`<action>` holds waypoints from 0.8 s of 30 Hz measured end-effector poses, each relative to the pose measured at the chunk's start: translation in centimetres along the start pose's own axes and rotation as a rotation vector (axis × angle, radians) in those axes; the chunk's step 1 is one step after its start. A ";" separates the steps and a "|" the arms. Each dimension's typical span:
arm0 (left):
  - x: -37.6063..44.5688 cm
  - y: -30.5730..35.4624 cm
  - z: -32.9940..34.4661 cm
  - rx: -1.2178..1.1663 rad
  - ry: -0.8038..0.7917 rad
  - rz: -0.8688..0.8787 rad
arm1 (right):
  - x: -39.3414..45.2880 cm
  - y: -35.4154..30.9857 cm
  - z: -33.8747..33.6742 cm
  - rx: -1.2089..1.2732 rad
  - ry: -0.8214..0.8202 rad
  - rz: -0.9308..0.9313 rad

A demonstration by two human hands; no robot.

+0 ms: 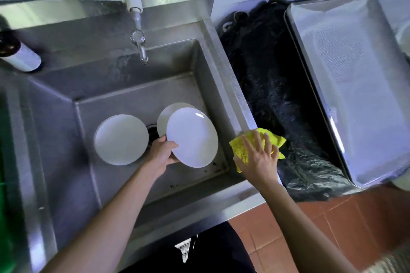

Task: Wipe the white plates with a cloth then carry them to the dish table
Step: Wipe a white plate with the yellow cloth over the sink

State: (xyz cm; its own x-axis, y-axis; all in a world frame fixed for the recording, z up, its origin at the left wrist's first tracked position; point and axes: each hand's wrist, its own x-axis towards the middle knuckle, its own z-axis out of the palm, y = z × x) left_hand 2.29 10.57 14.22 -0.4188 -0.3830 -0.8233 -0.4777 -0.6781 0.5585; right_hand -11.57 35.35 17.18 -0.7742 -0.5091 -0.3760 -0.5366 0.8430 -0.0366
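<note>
Three white plates are in the steel sink (66,117). My left hand (163,153) grips the lower left rim of one plate (193,137) and holds it tilted above the sink floor. A second plate (165,117) lies partly hidden behind it. The third plate (121,139) rests flat to the left of the drain. My right hand (258,157) lies spread on a yellow cloth (238,147) at the sink's right rim, fingers apart over it.
A tap (139,40) hangs over the back of the sink. A bin lined with a black bag (277,95) sits right of the sink, then a large steel tray (350,77). A dark bottle (15,51) lies at the left. Red floor tiles (310,228) are below.
</note>
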 end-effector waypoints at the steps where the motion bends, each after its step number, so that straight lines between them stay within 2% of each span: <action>1: -0.3 -0.2 0.3 -0.010 0.008 0.008 | 0.2 0.4 0.2 -0.022 -0.014 -0.013; 5: -1.7 -0.7 1.4 -0.043 0.038 0.002 | 0.1 0.9 0.2 -0.029 -0.054 -0.042; 18: -4.6 -1.5 3.4 -0.074 0.124 0.051 | 0.6 3.2 0.0 0.074 0.043 -0.104; 24: -5.5 -2.0 3.0 -0.108 0.141 0.066 | 1.2 2.7 -2.6 0.279 0.193 -0.179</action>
State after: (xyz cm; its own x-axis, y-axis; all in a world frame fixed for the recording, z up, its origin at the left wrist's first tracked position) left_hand 3.22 15.85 17.93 -0.3303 -0.5082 -0.7954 -0.3637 -0.7091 0.6041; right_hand -14.81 36.57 19.06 -0.7400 -0.6531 -0.1606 -0.5772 0.7393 -0.3467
